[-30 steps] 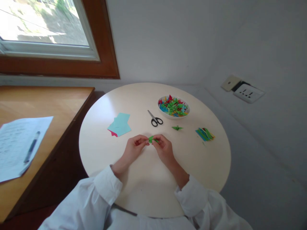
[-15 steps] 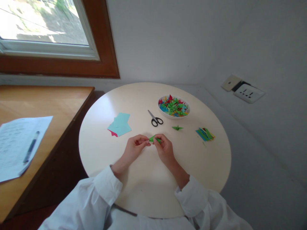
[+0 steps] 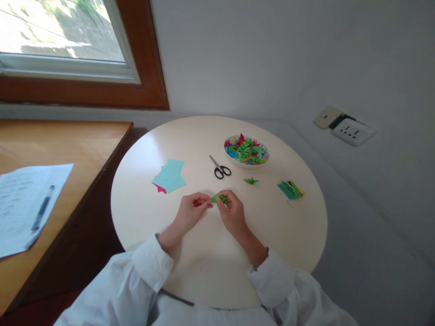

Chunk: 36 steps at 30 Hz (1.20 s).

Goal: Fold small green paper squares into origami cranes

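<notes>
My left hand [image 3: 189, 212] and my right hand [image 3: 233, 212] meet over the middle of a round cream table [image 3: 204, 271]. Both pinch a small folded green paper piece [image 3: 216, 197] between their fingertips, just above the tabletop. A finished green paper crane [image 3: 251, 181] lies a little beyond my right hand. Black-handled scissors [image 3: 220, 168] rest further back, near the centre.
A white bowl [image 3: 246, 151] holds several coloured paper cranes. Coloured paper strips [image 3: 290, 189] lie at the right. Light blue and pink paper sheets [image 3: 169, 176] lie at the left. A wooden desk [image 3: 68, 145] with printed papers [image 3: 20, 203] and a pen [image 3: 42, 213] adjoins the table's left side.
The green paper piece has turned slightly between my fingertips. My hands stay in nearly the same place.
</notes>
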Tool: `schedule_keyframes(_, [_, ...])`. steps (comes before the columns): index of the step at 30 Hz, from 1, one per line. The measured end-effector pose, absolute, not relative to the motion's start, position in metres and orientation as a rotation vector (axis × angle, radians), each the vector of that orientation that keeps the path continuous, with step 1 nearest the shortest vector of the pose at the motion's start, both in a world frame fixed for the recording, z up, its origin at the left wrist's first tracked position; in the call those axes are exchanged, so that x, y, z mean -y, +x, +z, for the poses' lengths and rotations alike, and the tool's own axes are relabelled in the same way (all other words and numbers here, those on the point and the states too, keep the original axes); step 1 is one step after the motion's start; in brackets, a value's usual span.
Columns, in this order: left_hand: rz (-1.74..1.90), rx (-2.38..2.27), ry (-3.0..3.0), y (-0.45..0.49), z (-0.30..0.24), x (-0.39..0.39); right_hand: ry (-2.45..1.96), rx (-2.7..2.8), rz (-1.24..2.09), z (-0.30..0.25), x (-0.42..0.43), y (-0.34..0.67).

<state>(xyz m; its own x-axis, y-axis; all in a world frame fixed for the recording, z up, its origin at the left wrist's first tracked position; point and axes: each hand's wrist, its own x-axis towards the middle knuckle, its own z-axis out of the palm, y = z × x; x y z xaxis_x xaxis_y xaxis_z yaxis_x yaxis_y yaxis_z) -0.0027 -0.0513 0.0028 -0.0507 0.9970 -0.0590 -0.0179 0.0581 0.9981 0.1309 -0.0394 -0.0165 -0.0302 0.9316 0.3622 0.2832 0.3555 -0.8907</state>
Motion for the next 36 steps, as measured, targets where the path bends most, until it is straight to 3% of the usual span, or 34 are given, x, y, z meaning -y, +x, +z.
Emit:
schedule_keyframes(15, [1.263, -1.189, 1.087, -0.002, 0.000, 0.053, -1.188, 1.531, 0.728, -0.013, 0.041, 0.130])
schedule_keyframes(36, [1.268, -1.316, 1.470, -0.003, -0.006, 0.059, -1.207, 1.520, 0.675, -0.014, 0.041, 0.129])
